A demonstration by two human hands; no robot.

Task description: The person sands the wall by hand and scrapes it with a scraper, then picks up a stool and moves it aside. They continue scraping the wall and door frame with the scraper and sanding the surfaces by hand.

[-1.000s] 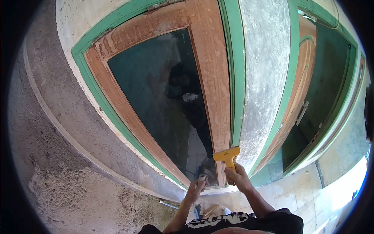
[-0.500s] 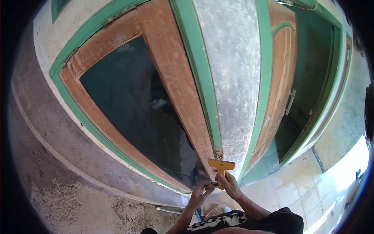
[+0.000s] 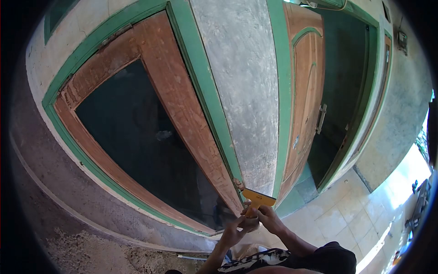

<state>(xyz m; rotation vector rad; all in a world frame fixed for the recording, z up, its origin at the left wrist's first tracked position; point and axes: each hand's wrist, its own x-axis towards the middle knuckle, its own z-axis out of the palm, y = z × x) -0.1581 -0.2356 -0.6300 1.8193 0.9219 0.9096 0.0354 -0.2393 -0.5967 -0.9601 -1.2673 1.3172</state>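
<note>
A yellow scraper (image 3: 258,197) with a wide, dark-edged blade is held up in front of my body, its blade slanting down to the right. My left hand (image 3: 236,231) has its fingers closed around the lower part of the handle. From the right, my right hand (image 3: 270,219) also closes on the handle, its thumb and fingers close to those of the left. The fingers partly hide the handle. Just beyond the blade are the bottom of a brown wooden window frame (image 3: 182,109) and its green surround (image 3: 207,93).
A rough grey wall strip (image 3: 242,77) stands between the window and a wooden door (image 3: 305,91), which is ajar with a metal handle (image 3: 321,118). Pale floor tiles (image 3: 337,214) lie at right. A curved ledge (image 3: 105,219) runs below the window at left.
The scraper has tilted, its right end dropping. My left hand, beside the handle before, now closes around it. The view has shifted, so the window and door appear further left.
</note>
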